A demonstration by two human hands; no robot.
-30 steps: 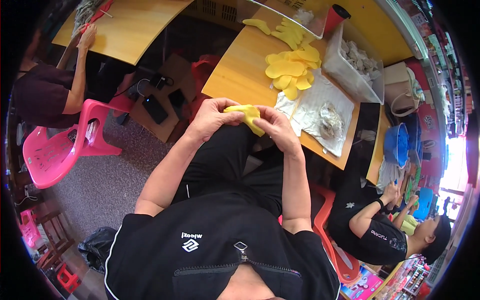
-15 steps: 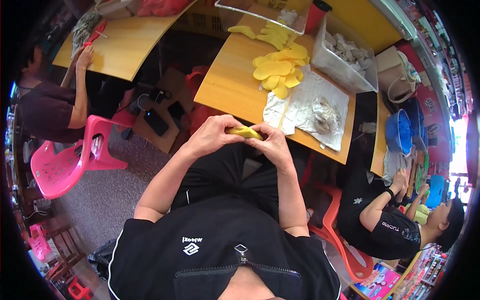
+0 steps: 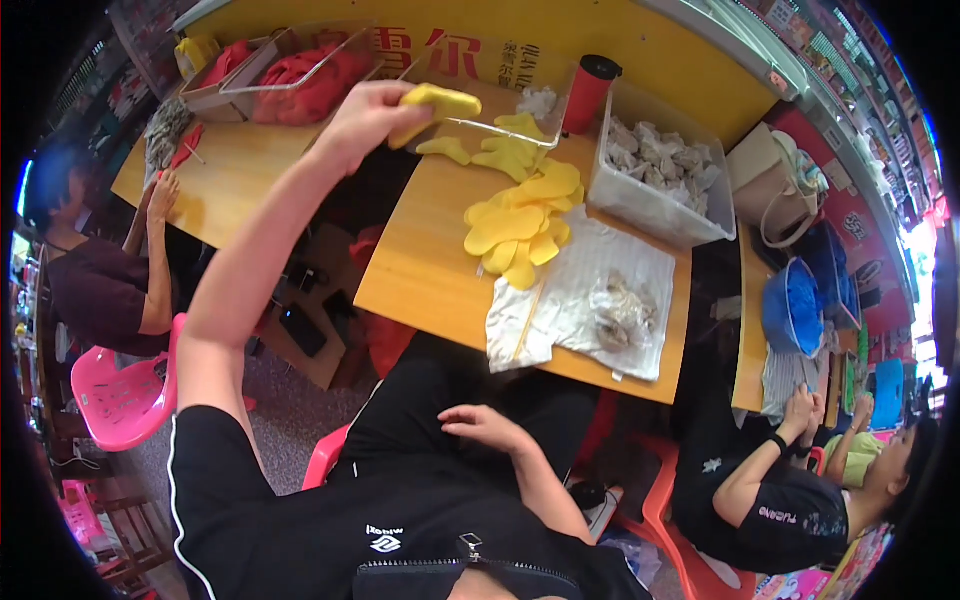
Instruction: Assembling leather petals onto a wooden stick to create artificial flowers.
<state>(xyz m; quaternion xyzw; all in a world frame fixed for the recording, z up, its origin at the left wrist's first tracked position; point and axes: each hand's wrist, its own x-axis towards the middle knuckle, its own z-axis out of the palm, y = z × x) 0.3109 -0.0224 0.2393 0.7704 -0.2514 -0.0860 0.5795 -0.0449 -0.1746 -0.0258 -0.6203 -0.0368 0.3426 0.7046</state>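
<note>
My left hand (image 3: pixel 372 122) is stretched out to the far left, its fingers closed on a yellow soft piece (image 3: pixel 445 103). It is held by the near left edge of a clear plastic bin (image 3: pixel 500 130). Fingers hide part of the piece. My right hand (image 3: pixel 485 425) hovers over my lap with fingers loosely stretched and nothing in them. On the wooden table (image 3: pixel 400 275) before me lies a pile of yellow insole-shaped pieces (image 3: pixel 520 215). Behind the pile are curved yellow pieces (image 3: pixel 505 155).
A white cloth (image 3: pixel 610 265) bears a crumpled clear plastic bundle (image 3: pixel 622 310). A tub of whitish wads (image 3: pixel 665 165) and a red tumbler (image 3: pixel 590 95) stand behind. One co-worker (image 3: pixel 105 255) sits left, another (image 3: pixel 785 490) right. Red material (image 3: pixel 300 85) fills a far-left bin.
My left hand has gone from in front of my body to the far left with the yellow piece. My right hand has let go and dropped towards my lap. The view has shifted.
</note>
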